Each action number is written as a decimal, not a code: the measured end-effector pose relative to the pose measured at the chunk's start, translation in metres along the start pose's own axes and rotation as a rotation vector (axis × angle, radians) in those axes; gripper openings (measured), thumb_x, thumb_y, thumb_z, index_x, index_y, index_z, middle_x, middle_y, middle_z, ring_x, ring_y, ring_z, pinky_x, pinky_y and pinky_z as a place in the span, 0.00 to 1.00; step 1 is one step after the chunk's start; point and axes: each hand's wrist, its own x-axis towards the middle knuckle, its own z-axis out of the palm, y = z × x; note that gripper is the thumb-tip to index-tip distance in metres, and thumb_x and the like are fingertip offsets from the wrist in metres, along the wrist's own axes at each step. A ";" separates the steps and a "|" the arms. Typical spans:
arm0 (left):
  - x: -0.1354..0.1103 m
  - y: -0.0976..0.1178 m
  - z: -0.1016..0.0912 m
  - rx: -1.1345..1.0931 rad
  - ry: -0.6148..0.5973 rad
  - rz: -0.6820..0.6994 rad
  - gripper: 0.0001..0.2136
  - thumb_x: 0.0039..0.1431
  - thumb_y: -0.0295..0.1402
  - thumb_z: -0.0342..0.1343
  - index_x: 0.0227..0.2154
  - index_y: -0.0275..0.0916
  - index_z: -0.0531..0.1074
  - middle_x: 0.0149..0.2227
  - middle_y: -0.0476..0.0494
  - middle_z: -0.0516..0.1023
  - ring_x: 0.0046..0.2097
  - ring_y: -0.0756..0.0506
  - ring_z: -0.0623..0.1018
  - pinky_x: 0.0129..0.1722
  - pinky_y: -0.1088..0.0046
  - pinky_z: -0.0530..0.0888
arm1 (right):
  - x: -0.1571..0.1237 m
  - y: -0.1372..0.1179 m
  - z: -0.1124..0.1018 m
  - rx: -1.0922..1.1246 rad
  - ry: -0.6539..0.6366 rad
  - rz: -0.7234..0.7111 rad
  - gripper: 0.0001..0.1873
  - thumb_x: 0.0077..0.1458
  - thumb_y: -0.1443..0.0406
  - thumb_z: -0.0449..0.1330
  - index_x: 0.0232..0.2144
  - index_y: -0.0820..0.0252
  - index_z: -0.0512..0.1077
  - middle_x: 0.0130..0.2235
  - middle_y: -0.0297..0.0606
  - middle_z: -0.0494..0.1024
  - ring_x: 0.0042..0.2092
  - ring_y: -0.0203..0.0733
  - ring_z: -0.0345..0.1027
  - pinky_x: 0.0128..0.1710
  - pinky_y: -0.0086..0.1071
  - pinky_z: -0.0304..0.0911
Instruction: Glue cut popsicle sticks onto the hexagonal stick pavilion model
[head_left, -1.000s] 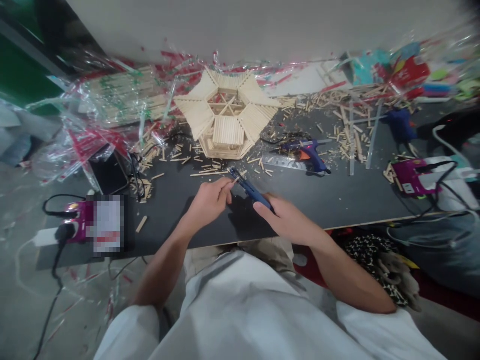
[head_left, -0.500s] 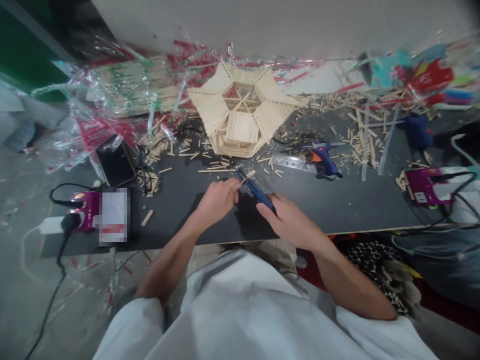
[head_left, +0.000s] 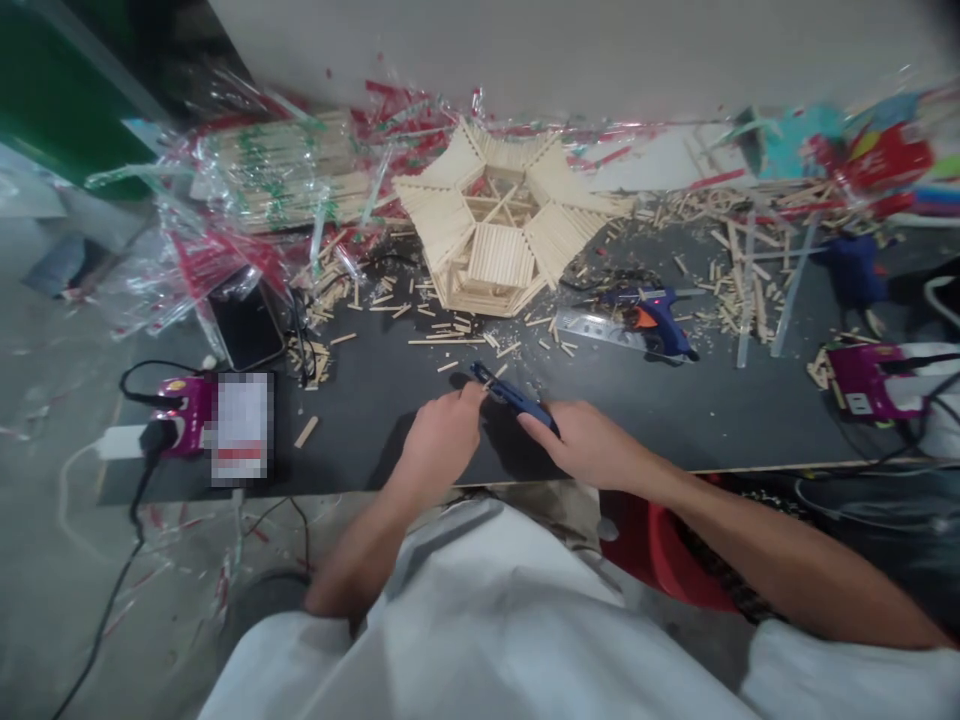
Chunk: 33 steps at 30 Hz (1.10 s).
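My right hand (head_left: pixel 589 440) is wrapped round a long blue hand tool (head_left: pixel 525 402) that looks like a pair of cutters, its head pointing up and left. At that head, the fingers of my left hand (head_left: pixel 442 435) pinch a small wooden stick (head_left: pixel 487 381), mostly hidden by the fingers and tool. Beyond my hands stands a star-shaped model (head_left: pixel 502 256) built of wooden sticks, with an open six-sided middle. Loose sticks (head_left: pixel 446 342) and short offcuts lie between the model and my hands.
A blue glue gun (head_left: pixel 660 322) and a clear ruler (head_left: pixel 600 332) lie right of the model. Purple power strips (head_left: pixel 184 415) with cables sit at the left and right. A phone (head_left: pixel 244 322), plastic-wrapped stick bundles (head_left: pixel 277 175) and another blue glue gun (head_left: pixel 855 268) are around.
My left hand has turned, its back now more toward me, and the blue tool tilts flatter. Both hands are slightly closer to the table's front edge. The whole view has shifted a little.
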 end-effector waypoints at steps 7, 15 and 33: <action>-0.025 0.021 0.023 0.023 -0.043 -0.134 0.13 0.73 0.24 0.44 0.53 0.38 0.70 0.45 0.33 0.85 0.45 0.36 0.86 0.39 0.65 0.75 | -0.010 0.005 0.008 -0.054 -0.050 -0.043 0.30 0.74 0.50 0.44 0.37 0.63 0.79 0.40 0.51 0.84 0.39 0.52 0.80 0.35 0.36 0.63; -0.047 0.004 0.019 -0.030 0.049 -0.167 0.12 0.75 0.27 0.44 0.49 0.39 0.72 0.40 0.37 0.85 0.41 0.39 0.85 0.34 0.70 0.71 | -0.014 0.001 0.011 -0.210 -0.027 0.043 0.31 0.74 0.46 0.44 0.44 0.62 0.78 0.40 0.52 0.84 0.41 0.58 0.81 0.35 0.40 0.65; 0.077 -0.005 -0.019 0.244 0.343 0.352 0.15 0.71 0.31 0.55 0.56 0.32 0.76 0.54 0.29 0.80 0.59 0.32 0.76 0.58 0.56 0.71 | -0.017 0.028 0.059 -0.311 0.660 0.022 0.39 0.71 0.49 0.50 0.67 0.81 0.62 0.61 0.67 0.71 0.64 0.68 0.61 0.65 0.55 0.56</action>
